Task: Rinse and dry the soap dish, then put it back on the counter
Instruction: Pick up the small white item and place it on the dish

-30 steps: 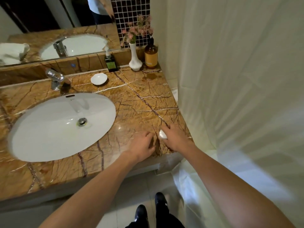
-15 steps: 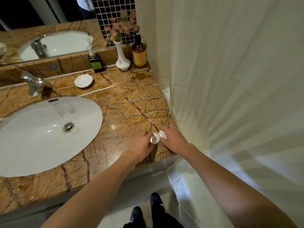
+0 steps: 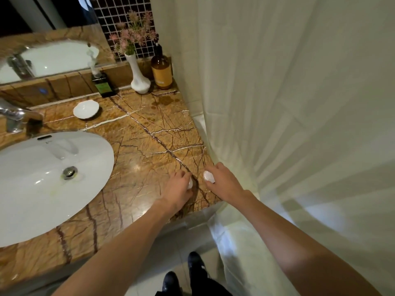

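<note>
The white shell-shaped soap dish [image 3: 86, 109] sits empty at the back of the brown marble counter [image 3: 149, 133], between the tap and a green bottle, far from both hands. My left hand [image 3: 178, 189] rests near the counter's front right corner, its fingers closed on a small white piece [image 3: 190, 184]. A hand's width to the right, my right hand [image 3: 223, 182] grips a second small white piece [image 3: 208, 176]. What these pieces are I cannot tell.
A white oval sink [image 3: 42, 182] fills the left, with a chrome tap [image 3: 15, 119] behind it. Along the back wall stand a green bottle [image 3: 104, 86], a white vase of pink flowers [image 3: 139, 79] and an amber bottle [image 3: 161, 71]. A white shower curtain [image 3: 288, 124] hangs at the right.
A second ago only my right hand held a white piece. The hands met, and now they have drawn apart with one white piece each. The view has shifted right.
</note>
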A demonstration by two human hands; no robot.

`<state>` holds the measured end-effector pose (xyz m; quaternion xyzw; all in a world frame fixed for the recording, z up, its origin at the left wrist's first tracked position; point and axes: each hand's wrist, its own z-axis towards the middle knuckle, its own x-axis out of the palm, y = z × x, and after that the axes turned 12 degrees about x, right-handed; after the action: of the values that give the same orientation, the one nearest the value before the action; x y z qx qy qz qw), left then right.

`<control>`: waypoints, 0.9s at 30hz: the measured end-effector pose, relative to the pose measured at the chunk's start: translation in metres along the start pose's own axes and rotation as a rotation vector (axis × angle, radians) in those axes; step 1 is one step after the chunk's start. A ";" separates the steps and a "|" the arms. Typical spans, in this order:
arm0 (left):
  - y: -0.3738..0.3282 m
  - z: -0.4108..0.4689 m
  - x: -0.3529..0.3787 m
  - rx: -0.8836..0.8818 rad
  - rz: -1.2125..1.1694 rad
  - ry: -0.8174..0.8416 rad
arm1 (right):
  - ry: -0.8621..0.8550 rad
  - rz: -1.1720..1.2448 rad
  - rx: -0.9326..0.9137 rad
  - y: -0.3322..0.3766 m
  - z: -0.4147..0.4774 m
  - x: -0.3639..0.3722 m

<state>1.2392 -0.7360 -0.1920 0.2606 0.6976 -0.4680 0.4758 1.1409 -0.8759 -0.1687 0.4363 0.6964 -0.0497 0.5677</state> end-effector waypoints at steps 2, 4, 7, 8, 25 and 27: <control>0.002 0.001 -0.001 -0.023 -0.034 -0.009 | -0.007 0.004 -0.016 0.007 0.003 0.001; 0.005 0.000 -0.006 -0.054 -0.066 -0.027 | -0.010 0.004 -0.038 0.015 0.007 0.001; 0.017 -0.005 -0.017 -0.096 -0.070 -0.052 | -0.019 -0.022 -0.058 0.029 0.016 0.003; 0.024 -0.008 -0.023 -0.112 -0.055 -0.066 | -0.025 -0.031 -0.074 0.037 0.019 0.004; 0.220 -0.045 -0.150 -0.347 -0.040 -0.257 | 0.036 -0.188 -0.279 0.253 0.114 0.047; 0.243 -0.042 -0.160 -0.357 -0.058 -0.263 | 0.039 -0.179 -0.262 0.277 0.125 0.054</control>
<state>1.4842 -0.5814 -0.1406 0.0889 0.7084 -0.3805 0.5878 1.4201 -0.7464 -0.1394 0.2955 0.7439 -0.0006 0.5994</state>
